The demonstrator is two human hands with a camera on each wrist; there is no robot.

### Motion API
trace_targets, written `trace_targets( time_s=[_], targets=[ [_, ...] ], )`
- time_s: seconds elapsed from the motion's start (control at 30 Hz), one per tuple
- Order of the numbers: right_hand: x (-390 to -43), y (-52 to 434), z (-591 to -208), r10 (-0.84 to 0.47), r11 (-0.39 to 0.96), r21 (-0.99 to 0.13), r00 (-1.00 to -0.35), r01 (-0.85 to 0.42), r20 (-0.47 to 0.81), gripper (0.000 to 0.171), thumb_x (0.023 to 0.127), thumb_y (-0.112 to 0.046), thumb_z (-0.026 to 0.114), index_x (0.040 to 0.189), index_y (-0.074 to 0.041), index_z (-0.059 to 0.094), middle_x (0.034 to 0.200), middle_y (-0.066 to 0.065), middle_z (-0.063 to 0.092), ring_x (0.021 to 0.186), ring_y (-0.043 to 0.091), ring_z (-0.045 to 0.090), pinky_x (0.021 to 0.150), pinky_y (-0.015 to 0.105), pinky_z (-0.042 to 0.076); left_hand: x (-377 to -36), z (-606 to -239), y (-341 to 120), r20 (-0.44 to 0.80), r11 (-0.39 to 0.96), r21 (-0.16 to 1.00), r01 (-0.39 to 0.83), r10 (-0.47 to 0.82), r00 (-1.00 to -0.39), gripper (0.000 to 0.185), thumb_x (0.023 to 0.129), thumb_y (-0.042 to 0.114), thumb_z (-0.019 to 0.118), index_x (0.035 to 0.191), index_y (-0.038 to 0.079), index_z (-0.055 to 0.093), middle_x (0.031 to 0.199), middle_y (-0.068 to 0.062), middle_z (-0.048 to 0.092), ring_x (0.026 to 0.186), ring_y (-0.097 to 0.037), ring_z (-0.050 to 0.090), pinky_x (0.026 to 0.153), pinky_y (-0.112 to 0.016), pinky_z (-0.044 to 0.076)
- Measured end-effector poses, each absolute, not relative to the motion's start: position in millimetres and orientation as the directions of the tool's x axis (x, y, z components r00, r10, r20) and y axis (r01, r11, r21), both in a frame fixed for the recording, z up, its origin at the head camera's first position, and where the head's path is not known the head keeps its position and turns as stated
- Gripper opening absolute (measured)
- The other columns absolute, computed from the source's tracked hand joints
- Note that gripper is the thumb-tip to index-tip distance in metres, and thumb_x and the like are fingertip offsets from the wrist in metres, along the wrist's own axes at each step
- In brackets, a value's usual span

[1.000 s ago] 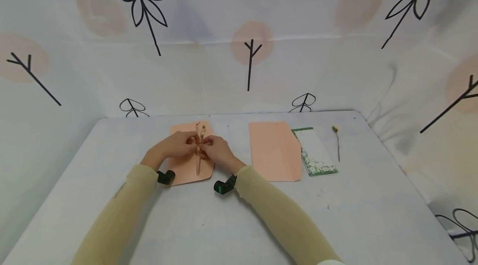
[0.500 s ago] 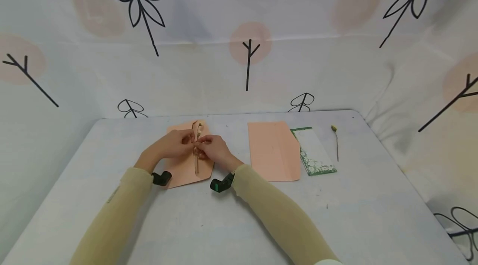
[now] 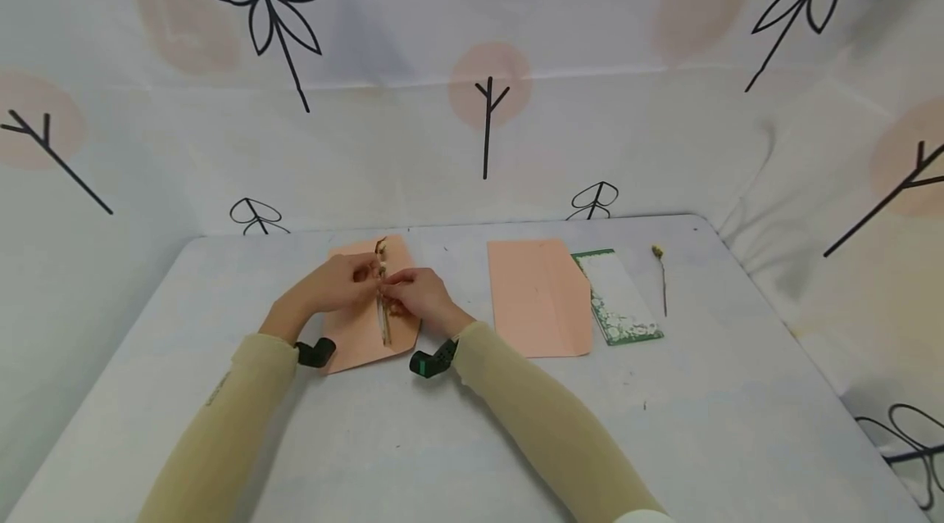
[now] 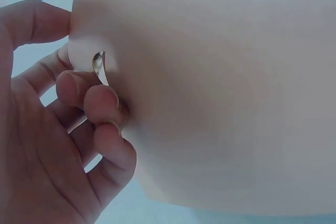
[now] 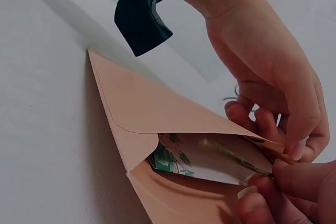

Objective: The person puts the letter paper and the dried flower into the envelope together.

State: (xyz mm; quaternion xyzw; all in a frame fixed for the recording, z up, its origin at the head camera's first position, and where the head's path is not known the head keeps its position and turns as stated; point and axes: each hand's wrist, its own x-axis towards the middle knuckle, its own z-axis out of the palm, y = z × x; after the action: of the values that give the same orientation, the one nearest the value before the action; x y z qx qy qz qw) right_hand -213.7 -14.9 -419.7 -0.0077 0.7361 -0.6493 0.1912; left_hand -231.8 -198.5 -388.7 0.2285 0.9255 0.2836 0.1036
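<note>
— What are the hands doing on your feed?

— I see both of them meeting over a pink envelope at the left middle of the table. The left hand has its fingers curled on the envelope's flap edge; in the left wrist view those fingertips pinch the paper right where a bit of stem shows. The right hand pinches a thin dried flower stem between thumb and fingertips, and the right wrist view shows that stem running into the envelope's open mouth.

— Which way does the stem lie?

— From the head camera, I read its long axis as running away from the person toward the backdrop, nearly straight up the picture. The flower end points to the far edge and sticks out just past the envelope's top; the lower end lies over the envelope between the two hands.

— Anything inside the envelope?

— Yes, I can make out a card with a green flowered edge tucked in beside the stem.

— And around them?

— To the right lies a second pink envelope, flat. A green-bordered card touches its right edge. Just beyond that, a second small flower lies alone, its stem also running near to far, head at the far end. A patterned cloth hangs behind the table.
</note>
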Motion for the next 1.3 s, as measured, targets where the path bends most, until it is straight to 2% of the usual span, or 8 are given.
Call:
trace_targets(
  time_s=[0.7, 0.97, 1.3],
  targets=[
    [-213.9, -15.3, -423.6, -0.247, 0.188, -0.963, -0.940, 0.191, -0.235, 0.006, 0.088, -0.011, 0.073, 0.091, -0.005, 0.072, 0.076, 0.005, 0.070, 0.066, 0.013, 0.066, 0.062, 0.024, 0.052, -233.8, -394.7, -199.3, -0.060, 0.737, 0.572, 0.361, 0.476, -0.877, 0.005, 0.095, 0.018, 0.058, 0.092, 0.016, 0.054, 0.068, 0.001, 0.042, 0.057, -0.015, 0.041, 0.055, -0.031, 0.032],
    [-213.6, -17.0, -427.3, -0.245, 0.173, -0.969, -0.945, 0.178, -0.217, 0.011, 0.089, -0.011, 0.074, 0.097, -0.005, 0.074, 0.077, 0.005, 0.071, 0.067, 0.013, 0.068, 0.066, 0.026, 0.055, -231.6, -392.8, -198.0, -0.070, 0.735, 0.578, 0.354, 0.477, -0.876, 0.008, 0.097, 0.022, 0.059, 0.092, 0.017, 0.055, 0.066, 0.001, 0.043, 0.056, -0.015, 0.041, 0.055, -0.030, 0.032],
    [-212.7, -20.6, -428.2, -0.233, 0.260, -0.958, -0.955, 0.122, -0.185, 0.016, 0.089, -0.014, 0.074, 0.103, -0.006, 0.077, 0.077, 0.001, 0.072, 0.068, 0.010, 0.068, 0.066, 0.024, 0.054, -232.3, -392.7, -198.3, -0.061, 0.748, 0.554, 0.365, 0.474, -0.879, 0.009, 0.096, 0.022, 0.059, 0.090, 0.017, 0.055, 0.066, 0.002, 0.042, 0.057, -0.015, 0.041, 0.055, -0.031, 0.032]
  ],
)
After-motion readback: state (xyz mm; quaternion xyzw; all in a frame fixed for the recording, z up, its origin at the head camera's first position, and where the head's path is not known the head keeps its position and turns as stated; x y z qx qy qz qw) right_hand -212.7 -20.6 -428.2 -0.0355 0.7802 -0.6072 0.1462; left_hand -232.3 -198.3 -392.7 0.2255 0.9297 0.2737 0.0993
